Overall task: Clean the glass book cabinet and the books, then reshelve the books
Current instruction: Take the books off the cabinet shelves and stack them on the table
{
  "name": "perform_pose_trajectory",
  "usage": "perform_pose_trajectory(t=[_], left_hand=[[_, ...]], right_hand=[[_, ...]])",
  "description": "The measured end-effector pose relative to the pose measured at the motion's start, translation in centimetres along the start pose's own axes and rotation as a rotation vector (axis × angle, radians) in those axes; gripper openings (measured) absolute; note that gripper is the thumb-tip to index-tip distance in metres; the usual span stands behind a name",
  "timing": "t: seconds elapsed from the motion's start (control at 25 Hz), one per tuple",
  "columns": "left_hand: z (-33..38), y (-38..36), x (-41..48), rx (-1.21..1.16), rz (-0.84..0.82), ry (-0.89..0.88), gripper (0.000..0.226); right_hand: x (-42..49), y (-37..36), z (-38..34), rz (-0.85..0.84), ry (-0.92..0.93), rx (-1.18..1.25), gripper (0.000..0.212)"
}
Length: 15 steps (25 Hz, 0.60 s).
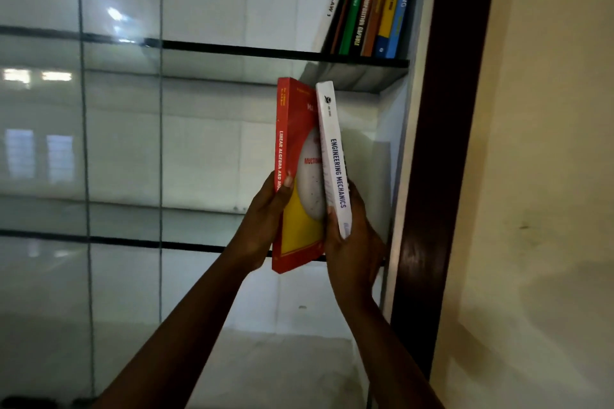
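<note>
Reshelving under way — left hand [265, 219] grips the red book [292, 143], right hand [352, 242] grips the white book [334, 156] touching it, both upright at the middle shelf [199, 247]; above the hands a leaning row of books [372, 0] already sits shelved — cleaning progress can't be judged.

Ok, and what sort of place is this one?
Probably a study or office room, home or college unclear. A glass-shelved book cabinet with a dark wooden frame, law and accounting textbooks leaning on its upper shelf, and a red algebra book and white mechanics book held below it.
</note>
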<state>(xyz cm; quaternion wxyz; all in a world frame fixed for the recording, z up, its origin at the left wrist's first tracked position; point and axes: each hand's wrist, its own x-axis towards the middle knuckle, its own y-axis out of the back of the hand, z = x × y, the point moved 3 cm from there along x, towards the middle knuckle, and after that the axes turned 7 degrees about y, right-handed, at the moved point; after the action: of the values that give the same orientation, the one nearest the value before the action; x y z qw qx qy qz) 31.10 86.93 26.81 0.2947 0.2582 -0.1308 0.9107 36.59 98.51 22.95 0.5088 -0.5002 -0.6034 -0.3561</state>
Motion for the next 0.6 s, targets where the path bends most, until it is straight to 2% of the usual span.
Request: perform_pose_trajectory(t=[0.12,0.28,0.36,0.44,0.6], left_hand=[[2.0,1.8,-3.9,0.003,0.008,-0.001,0.041],[4.8,5.4,-10.1,-0.061,0.078,0.005,0.049],[6.1,7.7,-13.4,-0.076,0.123,0.032,0.071],[7.3,9.7,-17.0,-0.07,0.152,0.073,0.092],[9.2,14.4,-25.6,-0.065,0.241,0.16,0.093]], right_hand=[[-0.9,1.8,-3.1,-0.016,0.049,0.045,0.045],[-2.5,4.1,-8.5,-0.12,0.139,0.06,0.051],[-3.7,5.0,-11.5,-0.158,0.169,0.053,0.052],[-5.5,5.5,-14.6,-0.193,0.129,0.108,0.05],[-11.0,6.1,-22.3,-0.28,0.056,0.187,0.054]])
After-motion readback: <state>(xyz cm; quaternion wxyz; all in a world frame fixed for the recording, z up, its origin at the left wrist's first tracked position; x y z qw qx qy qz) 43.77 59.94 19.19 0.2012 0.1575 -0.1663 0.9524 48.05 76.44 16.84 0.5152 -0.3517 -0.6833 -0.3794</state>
